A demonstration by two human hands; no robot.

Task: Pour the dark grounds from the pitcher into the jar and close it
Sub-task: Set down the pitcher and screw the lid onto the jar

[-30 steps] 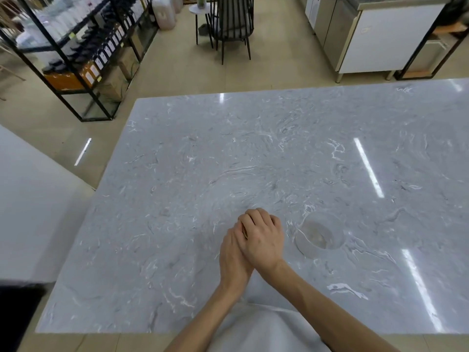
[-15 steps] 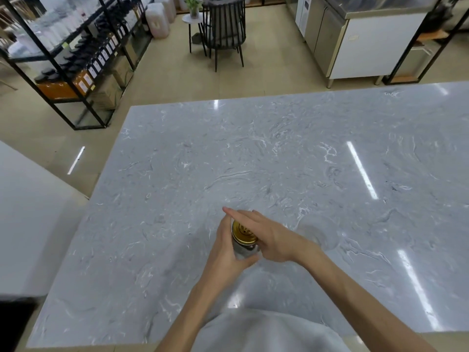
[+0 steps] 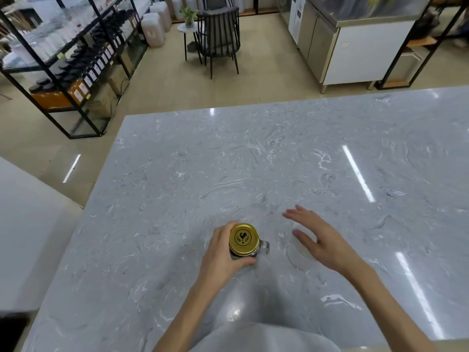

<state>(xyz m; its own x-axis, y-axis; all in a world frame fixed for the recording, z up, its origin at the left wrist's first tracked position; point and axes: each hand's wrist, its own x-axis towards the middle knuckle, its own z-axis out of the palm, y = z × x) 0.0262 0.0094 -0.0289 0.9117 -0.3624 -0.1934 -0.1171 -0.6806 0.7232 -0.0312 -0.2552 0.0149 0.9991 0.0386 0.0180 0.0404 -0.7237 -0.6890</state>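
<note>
A glass jar (image 3: 247, 254) with dark grounds inside stands on the grey marble table (image 3: 253, 161), near its front edge. A gold lid (image 3: 243, 238) with a black rooster emblem sits on the jar's mouth. My left hand (image 3: 222, 254) wraps around the jar's left side and holds it. My right hand (image 3: 321, 238) hovers to the right of the jar, fingers spread, holding nothing. Under that hand lies the faint outline of the clear glass pitcher (image 3: 295, 257), mostly hidden and hard to make out.
Beyond the table's far edge stand a black shelf rack (image 3: 76, 62) with bottles at the left, a dark chair (image 3: 219, 36) with a small side table, and a steel counter unit (image 3: 355, 44) at the right. A white surface (image 3: 28, 237) lies left of the table.
Both hands were clasped over the jar a second ago. The right hand has since lifted off the lid and swung away to the right; the left hand still holds the jar.
</note>
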